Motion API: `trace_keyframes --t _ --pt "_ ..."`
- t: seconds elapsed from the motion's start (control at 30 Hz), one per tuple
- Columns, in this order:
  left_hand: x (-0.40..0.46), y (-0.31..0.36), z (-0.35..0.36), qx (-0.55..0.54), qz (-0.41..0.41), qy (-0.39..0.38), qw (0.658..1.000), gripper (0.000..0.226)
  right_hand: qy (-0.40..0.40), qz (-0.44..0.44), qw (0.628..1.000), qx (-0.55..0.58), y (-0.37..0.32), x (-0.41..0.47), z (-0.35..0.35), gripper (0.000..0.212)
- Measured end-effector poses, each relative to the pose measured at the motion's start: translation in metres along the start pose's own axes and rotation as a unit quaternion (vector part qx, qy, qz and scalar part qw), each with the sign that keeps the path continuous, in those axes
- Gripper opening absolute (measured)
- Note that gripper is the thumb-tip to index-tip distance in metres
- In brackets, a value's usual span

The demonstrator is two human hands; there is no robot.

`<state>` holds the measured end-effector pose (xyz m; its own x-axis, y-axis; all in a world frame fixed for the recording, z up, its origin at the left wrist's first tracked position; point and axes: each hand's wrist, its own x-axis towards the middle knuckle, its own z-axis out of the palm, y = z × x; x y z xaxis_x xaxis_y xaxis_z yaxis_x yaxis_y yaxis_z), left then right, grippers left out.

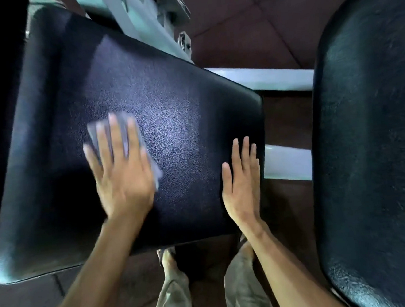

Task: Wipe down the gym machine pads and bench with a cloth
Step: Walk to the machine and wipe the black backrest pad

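Note:
A wide black textured pad (172, 102) fills the middle of the view, tilted down to the left. My left hand (119, 170) lies flat on it with fingers spread, pressing a small grey cloth (130, 125) against the surface; the hand is blurred. The cloth shows past the fingertips and beside the hand's right edge. My right hand (242, 181) rests flat and empty on the pad's right edge, fingers together. A second black pad (376, 138) stands at the far right.
White metal frame bars (278, 78) run between the two pads and behind the first one. Dark brown floor tiles (246, 22) lie below. My legs in beige trousers and my feet (169, 261) stand just under the pad's near edge.

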<state>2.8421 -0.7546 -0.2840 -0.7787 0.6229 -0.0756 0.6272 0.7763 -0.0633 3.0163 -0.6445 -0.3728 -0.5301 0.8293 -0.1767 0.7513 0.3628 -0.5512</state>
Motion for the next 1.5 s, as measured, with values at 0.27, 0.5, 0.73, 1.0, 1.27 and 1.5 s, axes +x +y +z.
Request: trace_keyframes --t 0.27,0.5,0.73,1.0,1.27,1.5 --pt "0.029 0.093 0.030 0.012 0.199 -0.013 0.980 0.058 0.003 -0.011 1.000 0.011 0.005 0.001 0.002 0.058" --pt "-0.001 -0.008 0.000 0.026 0.088 0.004 0.996 0.055 0.008 -0.003 1.000 0.003 0.002 -0.001 0.001 0.057" --pt "0.091 0.077 0.017 -0.030 0.153 0.002 0.988 0.058 0.013 0.000 1.000 -0.005 0.001 -0.002 0.002 0.058" --pt "-0.044 -0.037 -0.004 0.044 0.116 -0.016 0.992 0.056 0.016 0.007 1.000 -0.002 0.000 0.000 0.001 0.058" --pt "0.093 0.082 0.014 -0.009 0.158 -0.005 0.987 0.057 0.015 0.003 1.000 0.000 0.001 0.000 0.002 0.058" --pt "-0.056 0.028 0.022 0.001 0.313 -0.075 0.947 0.057 0.008 -0.005 0.999 0.046 0.004 0.000 -0.001 0.057"
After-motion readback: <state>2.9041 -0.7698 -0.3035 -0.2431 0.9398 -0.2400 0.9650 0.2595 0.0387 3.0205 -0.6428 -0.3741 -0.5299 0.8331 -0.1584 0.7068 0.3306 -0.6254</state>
